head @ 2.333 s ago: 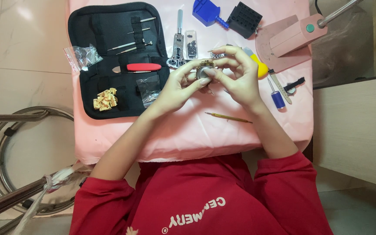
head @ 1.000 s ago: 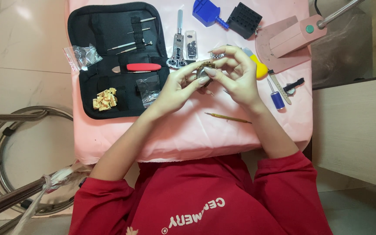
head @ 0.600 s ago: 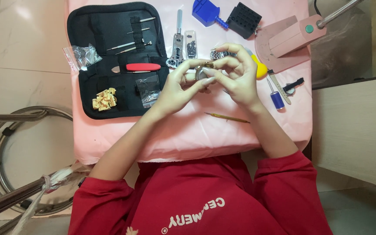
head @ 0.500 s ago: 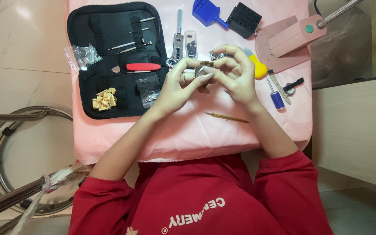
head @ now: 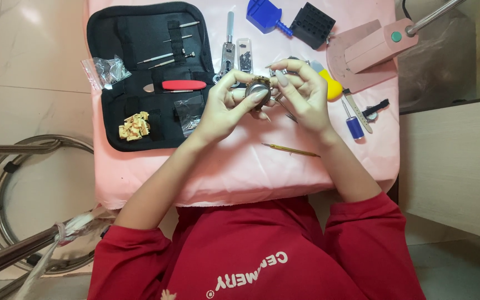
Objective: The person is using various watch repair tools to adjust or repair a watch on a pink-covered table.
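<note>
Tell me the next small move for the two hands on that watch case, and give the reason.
Probably steady first: the left hand grips the round metal watch case in the air above the pink cloth, and the right hand pinches at its edge. Lowering both towards the cloth would likely guard small parts from dropping.

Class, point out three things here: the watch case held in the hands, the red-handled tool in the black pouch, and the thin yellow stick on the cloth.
watch case (head: 258, 89), head view, round metal back.
red-handled tool (head: 183, 85), head view, middle of handle.
yellow stick (head: 290, 149), head view, mid-shaft.

Bare cloth near; tool case blocks left.
</note>
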